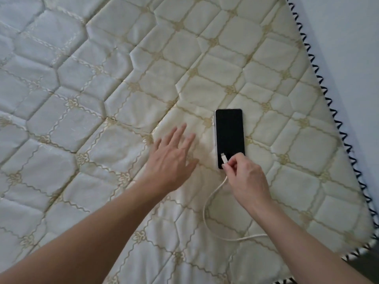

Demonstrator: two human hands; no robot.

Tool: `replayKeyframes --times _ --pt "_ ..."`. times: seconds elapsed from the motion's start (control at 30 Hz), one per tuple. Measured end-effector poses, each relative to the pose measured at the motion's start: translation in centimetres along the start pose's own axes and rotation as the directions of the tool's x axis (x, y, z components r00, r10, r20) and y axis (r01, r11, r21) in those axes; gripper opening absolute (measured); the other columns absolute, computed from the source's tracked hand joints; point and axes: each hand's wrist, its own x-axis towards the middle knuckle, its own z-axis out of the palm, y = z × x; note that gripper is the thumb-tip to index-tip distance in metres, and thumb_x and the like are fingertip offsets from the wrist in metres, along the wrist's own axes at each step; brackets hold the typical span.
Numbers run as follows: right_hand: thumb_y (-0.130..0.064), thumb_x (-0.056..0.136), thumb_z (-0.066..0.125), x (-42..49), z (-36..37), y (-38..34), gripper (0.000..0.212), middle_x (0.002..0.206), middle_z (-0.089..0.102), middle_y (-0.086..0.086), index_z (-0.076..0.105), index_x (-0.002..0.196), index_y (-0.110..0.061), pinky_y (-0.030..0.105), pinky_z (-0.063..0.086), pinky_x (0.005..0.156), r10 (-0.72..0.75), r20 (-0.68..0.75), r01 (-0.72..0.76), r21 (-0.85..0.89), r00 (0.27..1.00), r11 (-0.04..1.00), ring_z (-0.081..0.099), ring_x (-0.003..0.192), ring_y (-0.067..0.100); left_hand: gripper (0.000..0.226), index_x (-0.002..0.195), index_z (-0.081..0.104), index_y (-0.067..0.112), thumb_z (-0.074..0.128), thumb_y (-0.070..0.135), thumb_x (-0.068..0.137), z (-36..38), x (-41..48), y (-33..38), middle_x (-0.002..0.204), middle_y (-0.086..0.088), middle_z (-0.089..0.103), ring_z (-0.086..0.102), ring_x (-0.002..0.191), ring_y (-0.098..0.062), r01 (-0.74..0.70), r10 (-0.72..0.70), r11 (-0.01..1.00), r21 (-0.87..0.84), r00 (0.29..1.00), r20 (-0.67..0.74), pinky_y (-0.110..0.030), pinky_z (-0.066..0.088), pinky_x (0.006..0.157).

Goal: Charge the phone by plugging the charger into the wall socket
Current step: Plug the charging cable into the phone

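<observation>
A black phone lies face up on a quilted mattress. The right hand pinches a white cable connector above the phone's near end. The left hand hovers beside it, fingers spread, empty. Unsteadied, the phone may slide on the soft bedding as the connector is pushed in.

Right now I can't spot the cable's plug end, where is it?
The connector is pinched in the right hand, over the bottom of the phone on the mattress.
</observation>
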Motion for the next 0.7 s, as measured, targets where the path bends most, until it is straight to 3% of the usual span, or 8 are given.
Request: replayKeyframes --times 0.23,0.4,0.7 --pt "-0.033 0.096 0.053 -3.0 0.5 5.3 0.018 0.091 0.07 0.005 0.06 0.095 -0.017 0.042 0.048 0.077 0.018 0.027 -0.018 0.011 0.999 1.0 0.063 0.087 0.029 0.074 0.155 0.005 0.041 0.039 0.063 0.094 0.7 5.9 6.1 0.167 -0.003 -0.01 -0.005 0.153 -0.025 -0.268 0.254 0.948 0.168 0.962 0.1 -0.047 0.019 0.12" --pt "-0.035 0.094 0.052 -3.5 1.4 6.6 0.019 0.088 0.071 0.005 0.059 0.092 -0.018 0.039 0.043 0.074 -0.01 -0.005 0.01 0.007 1.0 1.0 0.063 0.085 0.03 0.093 0.157 -0.006 0.028 0.038 0.073 0.088 1.2 8.1 6.8 0.166 -0.005 -0.017 -0.011 0.153 -0.022 -0.244 0.22 0.94 0.238 0.968 0.123 -0.046 0.012 0.124" --pt "-0.036 0.092 0.053 -2.7 1.8 5.9 0.023 0.078 0.071 0.002 0.063 0.085 -0.017 0.036 0.042 0.067 0.002 -0.067 0.0 0.034 0.998 0.999 0.063 0.078 0.028 0.112 0.155 -0.013 0.029 0.038 0.086 0.075 0.7 9.4 7.2 0.164 -0.001 -0.022 -0.016 0.152 -0.021 -0.22 0.17 0.944 0.246 0.963 0.209 -0.051 0.006 0.124"
